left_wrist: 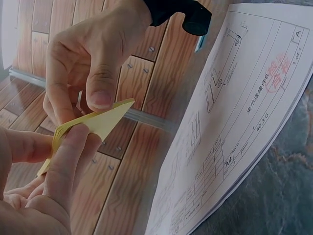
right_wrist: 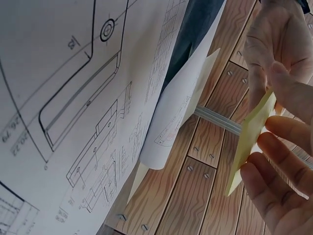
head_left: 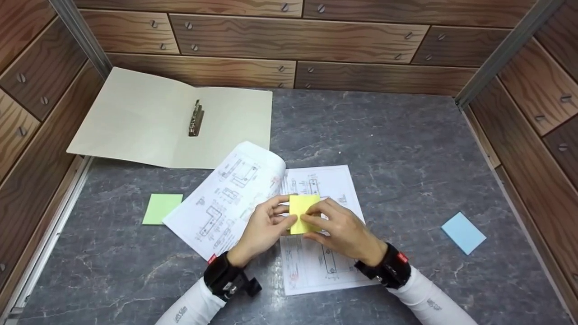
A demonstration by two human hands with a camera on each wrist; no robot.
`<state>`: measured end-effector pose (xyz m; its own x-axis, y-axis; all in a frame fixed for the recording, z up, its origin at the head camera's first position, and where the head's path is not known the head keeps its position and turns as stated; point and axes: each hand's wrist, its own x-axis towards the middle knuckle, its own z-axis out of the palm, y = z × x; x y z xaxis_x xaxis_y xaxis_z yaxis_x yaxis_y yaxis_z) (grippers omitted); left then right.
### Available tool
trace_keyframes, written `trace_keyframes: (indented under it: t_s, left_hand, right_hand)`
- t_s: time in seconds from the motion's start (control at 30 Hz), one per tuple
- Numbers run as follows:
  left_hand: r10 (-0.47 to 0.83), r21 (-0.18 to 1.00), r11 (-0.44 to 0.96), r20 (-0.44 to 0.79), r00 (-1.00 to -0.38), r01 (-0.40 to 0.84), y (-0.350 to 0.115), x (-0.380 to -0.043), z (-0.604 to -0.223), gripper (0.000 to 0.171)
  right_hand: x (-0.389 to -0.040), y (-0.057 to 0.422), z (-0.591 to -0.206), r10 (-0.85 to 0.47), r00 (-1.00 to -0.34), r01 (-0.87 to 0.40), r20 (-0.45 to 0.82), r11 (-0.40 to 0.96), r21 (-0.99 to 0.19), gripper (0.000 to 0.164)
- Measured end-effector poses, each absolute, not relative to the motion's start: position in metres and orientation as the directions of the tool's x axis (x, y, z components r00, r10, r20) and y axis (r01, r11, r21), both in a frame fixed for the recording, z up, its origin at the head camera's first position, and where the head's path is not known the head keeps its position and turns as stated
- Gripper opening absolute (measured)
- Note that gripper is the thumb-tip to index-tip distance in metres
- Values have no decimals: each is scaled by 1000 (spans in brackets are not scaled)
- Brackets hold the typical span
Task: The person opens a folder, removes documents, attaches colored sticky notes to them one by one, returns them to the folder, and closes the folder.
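Both hands meet over the printed drawings (head_left: 327, 280) and hold a yellow sticky note pad (head_left: 303, 203) raised off the paper. My left hand (head_left: 266, 224) grips the pad's left edge, thumb on its face and fingers behind. From the other side my right hand (head_left: 343, 228) pinches it, fingertips on the lower middle of its face. In the left wrist view the pad (left_wrist: 110, 120) is seen edge-on, tilted, with the right thumb (left_wrist: 101, 98) at its upper edge. Turned-over sheets (head_left: 216, 207) curl to the left of the drawings.
An open cream folder (head_left: 135, 117) with a metal clip (head_left: 196, 119) lies at the back left. A green sticky note pad (head_left: 159, 210) sits beside the turned sheets, partly near their edge. Far to the right lies a blue pad (head_left: 463, 232). Wood-patterned walls (head_left: 293, 38) enclose the table.
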<state>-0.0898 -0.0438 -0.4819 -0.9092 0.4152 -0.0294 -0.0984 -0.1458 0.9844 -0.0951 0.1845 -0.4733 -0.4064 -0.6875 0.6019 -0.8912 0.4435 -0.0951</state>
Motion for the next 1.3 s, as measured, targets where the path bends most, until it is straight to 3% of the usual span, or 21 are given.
trace_keyframes:
  t_s: [0.3, 0.53, 0.97, 1.3]
  left_hand:
    - [409, 985, -143, -28, -912, -94, -44, -91, -482, 47]
    - [397, 984, -155, -23, -918, -92, -43, -90, -481, 50]
    - [403, 973, -208, -7, -915, -99, -44, -91, -483, 61]
    - [370, 976, -201, -2, -929, -83, -43, -92, -483, 64]
  right_hand:
    - [-96, 184, -470, -673, -415, -898, 612, 413, -155, 31]
    - [-96, 184, -470, -659, -420, -898, 624, 399, -183, 32]
    - [-94, 187, -467, -591, -518, -850, 619, 437, -295, 23]
    - [-94, 191, -462, -547, -528, -846, 650, 401, -350, 22]
